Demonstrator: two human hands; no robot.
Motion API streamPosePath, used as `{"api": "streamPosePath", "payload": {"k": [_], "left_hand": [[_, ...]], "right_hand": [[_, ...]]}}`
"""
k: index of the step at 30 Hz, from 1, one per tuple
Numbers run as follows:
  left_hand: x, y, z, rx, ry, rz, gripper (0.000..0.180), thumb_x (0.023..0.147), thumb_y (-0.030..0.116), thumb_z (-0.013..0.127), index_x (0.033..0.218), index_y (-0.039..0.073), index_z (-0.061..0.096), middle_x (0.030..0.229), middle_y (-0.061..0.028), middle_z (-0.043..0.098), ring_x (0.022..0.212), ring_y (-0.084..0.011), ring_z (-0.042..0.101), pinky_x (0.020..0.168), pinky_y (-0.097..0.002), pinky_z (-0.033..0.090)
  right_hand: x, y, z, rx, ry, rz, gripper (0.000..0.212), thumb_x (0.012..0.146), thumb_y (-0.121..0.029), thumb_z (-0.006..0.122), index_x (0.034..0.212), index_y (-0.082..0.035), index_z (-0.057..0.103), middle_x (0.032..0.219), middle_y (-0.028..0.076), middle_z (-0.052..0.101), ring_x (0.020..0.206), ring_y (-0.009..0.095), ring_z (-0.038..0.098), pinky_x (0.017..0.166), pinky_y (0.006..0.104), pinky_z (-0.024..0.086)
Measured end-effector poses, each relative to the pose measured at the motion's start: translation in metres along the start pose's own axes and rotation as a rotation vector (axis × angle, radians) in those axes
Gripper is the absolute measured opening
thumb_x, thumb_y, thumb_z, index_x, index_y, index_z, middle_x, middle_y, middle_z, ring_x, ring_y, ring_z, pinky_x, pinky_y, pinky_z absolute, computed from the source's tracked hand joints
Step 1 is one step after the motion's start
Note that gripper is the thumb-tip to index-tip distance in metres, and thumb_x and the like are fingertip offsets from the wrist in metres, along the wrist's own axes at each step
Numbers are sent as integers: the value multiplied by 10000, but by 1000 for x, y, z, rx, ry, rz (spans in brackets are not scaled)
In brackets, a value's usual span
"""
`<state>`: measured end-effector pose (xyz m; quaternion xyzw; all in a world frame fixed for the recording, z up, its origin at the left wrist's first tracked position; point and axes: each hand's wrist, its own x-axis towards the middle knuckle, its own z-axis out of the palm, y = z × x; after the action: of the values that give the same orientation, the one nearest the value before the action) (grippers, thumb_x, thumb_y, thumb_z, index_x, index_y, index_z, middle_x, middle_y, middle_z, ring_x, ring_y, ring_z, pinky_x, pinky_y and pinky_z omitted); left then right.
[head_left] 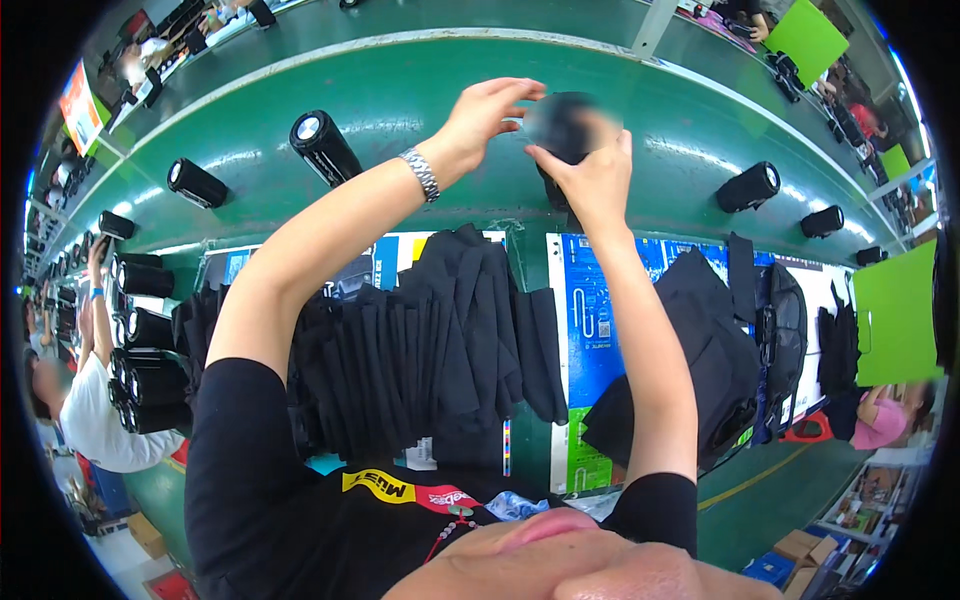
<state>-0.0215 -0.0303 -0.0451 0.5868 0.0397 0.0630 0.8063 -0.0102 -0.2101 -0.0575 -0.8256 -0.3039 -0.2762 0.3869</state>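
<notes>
Cylinder (566, 143), dark and partly blurred, stands over the green bench (672, 215) at the upper middle of the view, between the 2 hands. The right hand (598, 185) is clamped on it, thumb on the left side and fingers on the right, though blur hides the fingertips. The left hand (478, 120) is just beside it, palm turned toward it, fingers apart and slightly bent; whether their tips touch it I cannot tell. A metal watch (422, 175) circles the left wrist.

On the bench, 2 black speakers (325, 147) lie to the left of the hands with a round end showing, the bigger-looking 1 just beyond the left forearm. On the right, 3 more (748, 187) lie in a line, well apart from the hands. Other dark speakers (150, 385) are grouped at the far left.

Nearer the body, black cloths (400, 350) lie overlapping in a row between the forearms. Another black pile (690, 350) lies by the right forearm, partly over a blue sheet (592, 300). A green panel (895, 310) stands at the far right. At the left edge, a co-worker in a white top (105, 420) reaches up toward the bench.
</notes>
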Motion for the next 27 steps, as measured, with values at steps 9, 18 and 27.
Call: {"api": "streamPosePath", "payload": {"k": [9, 18, 27], "left_hand": [[38, -14, 49, 542, -291, -301, 330, 882, 363, 626, 1004, 63, 691, 790, -3, 584, 616, -64, 419, 548, -205, 395], [32, -3, 82, 955, -389, 428, 199, 843, 166, 665, 866, -32, 670, 678, -37, 594, 660, -106, 570, 591, -253, 467], [9, -7, 85, 1021, -271, 914, 119, 840, 118, 651, 869, 3, 656, 785, -77, 558, 685, -185, 563, 614, -286, 455]], "right_hand": [[-20, 37, -15, 203, 228, 190, 558, 644, -272, 849, 1046, 3, 577, 1056, 126, 579, 1016, 288, 547, 859, 357, 463], [-20, 40, -38, 686, -112, 540, 507, 753, -243, 764, 1168, -14, 584, 1003, 38, 642, 893, 103, 596, 788, 243, 464], [-2, 62, -39, 381, -130, 550, 528, 737, -370, 764, 1081, 5, 626, 961, 65, 668, 872, 115, 605, 774, 267, 473]]}}
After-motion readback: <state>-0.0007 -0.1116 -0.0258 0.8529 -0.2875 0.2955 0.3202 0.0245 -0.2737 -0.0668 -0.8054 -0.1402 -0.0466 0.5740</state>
